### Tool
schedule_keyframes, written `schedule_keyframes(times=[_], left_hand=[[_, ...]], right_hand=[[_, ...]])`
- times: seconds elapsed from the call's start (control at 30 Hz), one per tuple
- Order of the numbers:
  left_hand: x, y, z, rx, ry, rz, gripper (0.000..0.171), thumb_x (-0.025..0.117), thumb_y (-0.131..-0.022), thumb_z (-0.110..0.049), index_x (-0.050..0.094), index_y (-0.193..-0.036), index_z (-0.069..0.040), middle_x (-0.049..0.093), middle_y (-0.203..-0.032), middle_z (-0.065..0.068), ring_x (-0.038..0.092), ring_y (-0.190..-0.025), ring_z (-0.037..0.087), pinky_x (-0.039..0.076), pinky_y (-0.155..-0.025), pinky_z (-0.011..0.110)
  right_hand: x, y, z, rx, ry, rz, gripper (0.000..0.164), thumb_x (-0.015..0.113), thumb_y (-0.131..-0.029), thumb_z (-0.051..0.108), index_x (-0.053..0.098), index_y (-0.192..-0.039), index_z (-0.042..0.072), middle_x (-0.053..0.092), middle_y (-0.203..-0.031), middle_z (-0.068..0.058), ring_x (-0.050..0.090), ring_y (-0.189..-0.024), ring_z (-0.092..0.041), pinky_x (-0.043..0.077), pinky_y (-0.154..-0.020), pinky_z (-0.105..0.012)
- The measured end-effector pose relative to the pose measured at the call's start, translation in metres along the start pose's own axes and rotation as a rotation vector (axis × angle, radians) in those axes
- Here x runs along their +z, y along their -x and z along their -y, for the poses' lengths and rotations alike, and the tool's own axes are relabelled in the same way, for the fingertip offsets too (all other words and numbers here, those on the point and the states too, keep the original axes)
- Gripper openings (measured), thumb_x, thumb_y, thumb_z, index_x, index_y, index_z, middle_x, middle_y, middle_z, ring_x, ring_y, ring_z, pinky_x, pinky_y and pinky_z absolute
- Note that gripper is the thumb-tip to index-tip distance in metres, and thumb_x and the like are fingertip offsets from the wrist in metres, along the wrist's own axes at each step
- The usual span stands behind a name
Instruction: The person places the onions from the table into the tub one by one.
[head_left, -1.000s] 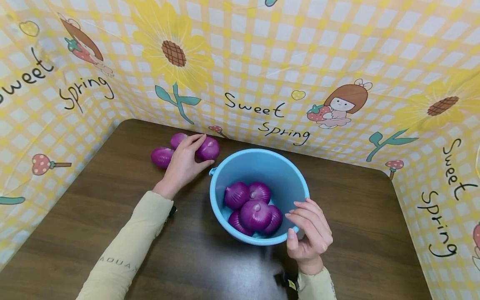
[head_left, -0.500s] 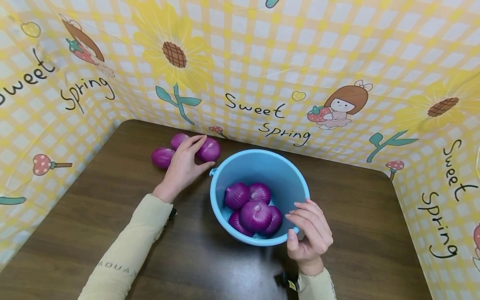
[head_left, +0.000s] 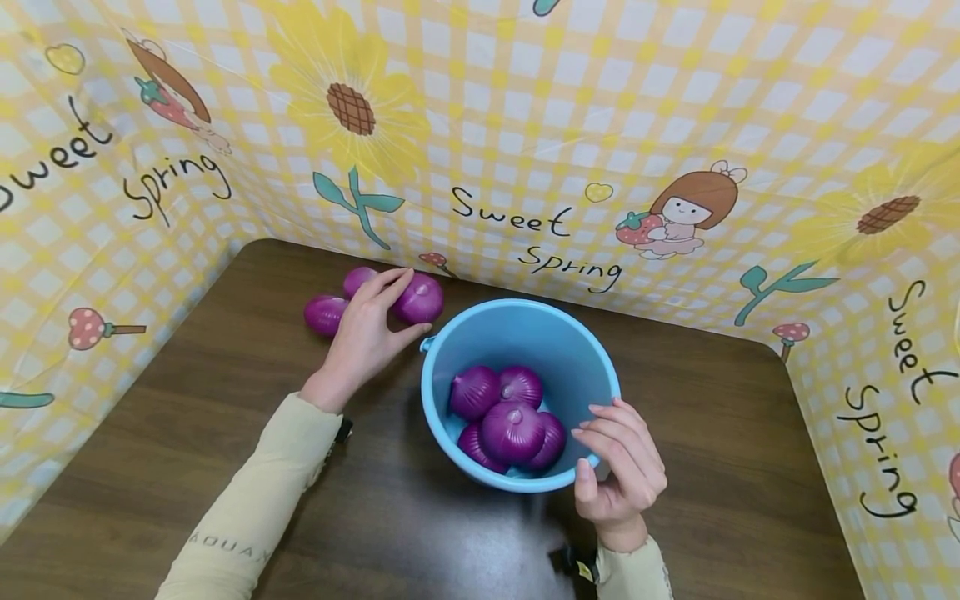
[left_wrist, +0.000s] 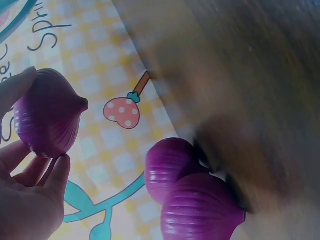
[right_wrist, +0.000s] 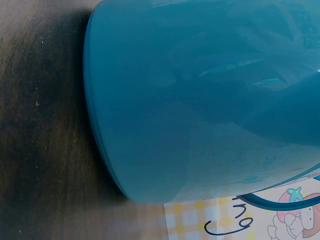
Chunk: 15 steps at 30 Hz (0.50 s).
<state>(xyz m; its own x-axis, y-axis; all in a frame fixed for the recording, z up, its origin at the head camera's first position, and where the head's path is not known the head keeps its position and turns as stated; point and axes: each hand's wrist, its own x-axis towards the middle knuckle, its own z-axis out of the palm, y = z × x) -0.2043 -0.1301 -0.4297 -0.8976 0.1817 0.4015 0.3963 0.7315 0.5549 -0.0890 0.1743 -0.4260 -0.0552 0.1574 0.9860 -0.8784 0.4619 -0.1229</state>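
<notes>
My left hand (head_left: 365, 333) holds a purple onion (head_left: 420, 298) between thumb and fingers, just left of the light blue bucket (head_left: 517, 321). The left wrist view shows that same onion (left_wrist: 49, 115) with its pointed tip facing right. Beside the hand lie two more onions, one to the left (head_left: 324, 316) and one partly hidden behind the hand (head_left: 358, 281). Several onions (head_left: 513, 431) rest at the bottom of the bucket. On the bucket's right side, my right hand (head_left: 622, 462) grips the rim, fingers over the inside and thumb outside. The right wrist view is filled by the bucket's outer wall (right_wrist: 190, 115).
The bucket stands on a dark wooden table (head_left: 720, 467). A yellow checked cloth (head_left: 510, 125) with flowers and lettering rises behind the table and on both sides. A small handle lug (head_left: 427, 343) juts from the bucket's left rim.
</notes>
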Motion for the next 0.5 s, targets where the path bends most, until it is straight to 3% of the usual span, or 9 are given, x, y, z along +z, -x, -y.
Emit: schedule_keyframes(times=[0.5], left_hand=[[-0.01, 0.003, -0.014, 0.066, 0.048, -0.081, 0.08, 0.091, -0.079, -0.02, 0.053, -0.147, -0.003, 0.051, -0.146, 0.014, 0.046, -0.134, 0.033, 0.043, -0.108, 0.053]], right_hand=[[-0.001, 0.001, 0.0, 0.001, 0.001, 0.002, 0.045, 0.064, -0.092, 0.029, 0.069, -0.062, -0.005, 0.064, -0.061, -0.017, 0.064, -0.062, -0.036, 0.057, -0.088, -0.046]])
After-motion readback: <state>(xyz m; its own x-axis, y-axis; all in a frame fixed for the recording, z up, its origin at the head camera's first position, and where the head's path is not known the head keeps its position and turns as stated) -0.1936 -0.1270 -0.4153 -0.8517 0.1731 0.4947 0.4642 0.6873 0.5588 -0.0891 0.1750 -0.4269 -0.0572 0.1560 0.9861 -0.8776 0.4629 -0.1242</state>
